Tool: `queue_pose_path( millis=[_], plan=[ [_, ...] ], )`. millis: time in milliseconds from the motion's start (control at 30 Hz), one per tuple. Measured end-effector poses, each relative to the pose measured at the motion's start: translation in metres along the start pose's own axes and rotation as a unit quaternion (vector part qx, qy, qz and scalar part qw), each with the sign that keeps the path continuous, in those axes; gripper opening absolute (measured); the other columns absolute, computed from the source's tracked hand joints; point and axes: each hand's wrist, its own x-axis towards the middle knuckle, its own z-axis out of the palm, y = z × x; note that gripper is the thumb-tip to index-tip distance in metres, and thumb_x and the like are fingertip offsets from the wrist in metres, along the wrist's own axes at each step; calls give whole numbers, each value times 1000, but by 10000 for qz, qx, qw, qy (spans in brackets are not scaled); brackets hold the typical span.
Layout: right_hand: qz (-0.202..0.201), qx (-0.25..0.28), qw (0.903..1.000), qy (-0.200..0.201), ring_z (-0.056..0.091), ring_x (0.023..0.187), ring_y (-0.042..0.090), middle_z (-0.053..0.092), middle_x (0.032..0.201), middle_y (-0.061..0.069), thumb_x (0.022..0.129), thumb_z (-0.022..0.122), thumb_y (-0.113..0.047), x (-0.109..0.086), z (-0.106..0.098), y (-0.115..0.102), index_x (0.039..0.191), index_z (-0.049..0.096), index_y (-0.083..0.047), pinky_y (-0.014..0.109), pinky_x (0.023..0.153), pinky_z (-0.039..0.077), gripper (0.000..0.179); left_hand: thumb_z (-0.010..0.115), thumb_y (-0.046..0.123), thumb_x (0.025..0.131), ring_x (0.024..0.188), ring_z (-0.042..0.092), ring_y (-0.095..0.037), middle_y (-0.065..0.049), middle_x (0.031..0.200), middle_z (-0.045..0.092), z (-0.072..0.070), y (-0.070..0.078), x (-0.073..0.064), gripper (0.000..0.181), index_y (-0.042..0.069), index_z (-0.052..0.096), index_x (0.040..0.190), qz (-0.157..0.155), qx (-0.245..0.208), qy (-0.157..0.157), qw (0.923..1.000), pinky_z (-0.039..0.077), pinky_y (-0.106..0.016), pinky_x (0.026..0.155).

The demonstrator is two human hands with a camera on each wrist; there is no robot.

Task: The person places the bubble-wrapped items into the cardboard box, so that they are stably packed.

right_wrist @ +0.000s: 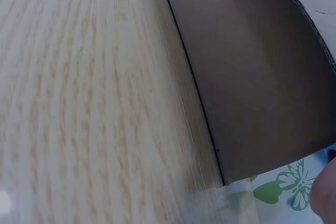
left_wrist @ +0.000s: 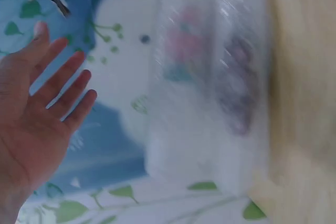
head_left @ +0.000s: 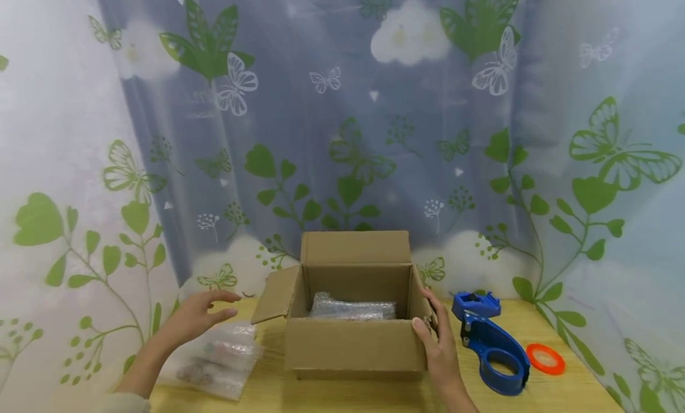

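Step in hand, it seems: the right hand (head_left: 443,353) steadies the open box (head_left: 358,344), one wrapped bundle (head_left: 353,310) inside.
The right fingers grip the box's right side; the left hand (head_left: 195,318) hovers, fingers spread, near clear wrapped goods (head_left: 214,359) on the surface (head_left: 273,371). Picking these up would probably call for lowering and closing the left fingers gently.

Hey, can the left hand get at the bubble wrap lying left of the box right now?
Probably yes: the left hand looks empty and is close to the bubble wrap, with nothing visible between them. The box stands to the right, seemingly out of the way.
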Motion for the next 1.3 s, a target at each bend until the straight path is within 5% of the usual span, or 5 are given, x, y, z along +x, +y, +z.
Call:
queue_pose_path(
  millis=[467,767,900,1100,1300],
  plan=[
    [-352,-171,9980,498,28,153,26,35,165,-4,105,62,-16,2,7,3,154,48,-27,66,118,26,52,88,26,81,116,63,-50,-20,128,69,6,-57,-30,53,6,70,127,497,1030,-1158,9867,52,-63,94],
    [-225,-305,9983,453,26,155,31,35,166,-2,105,65,-22,2,5,0,153,49,-28,72,118,22,51,91,19,73,104,70,-37,-11,118,74,15,-68,-38,53,10,73,122,1040,1573,-597,9802,58,-52,86],
    [-167,-286,9986,407,28,155,28,37,166,-2,104,65,-20,1,5,1,153,50,-29,58,123,26,51,91,20,73,102,71,-35,-9,117,75,7,-70,-41,51,10,74,121,1025,1666,-500,9794,59,-48,83],
    [-408,-356,9972,522,33,154,24,40,165,-2,104,65,-14,1,6,3,151,53,-26,13,114,27,50,90,20,75,98,73,-32,-10,115,76,-18,-66,-53,52,11,74,123,786,1809,-147,9802,61,-46,77],
    [-403,-122,9978,511,30,155,21,37,166,-4,105,63,-14,2,7,6,152,51,-25,30,121,27,50,88,17,79,109,69,-45,-16,122,74,-42,-54,-60,51,11,73,128,14,1373,78,9905,58,-60,85]
  ],
)
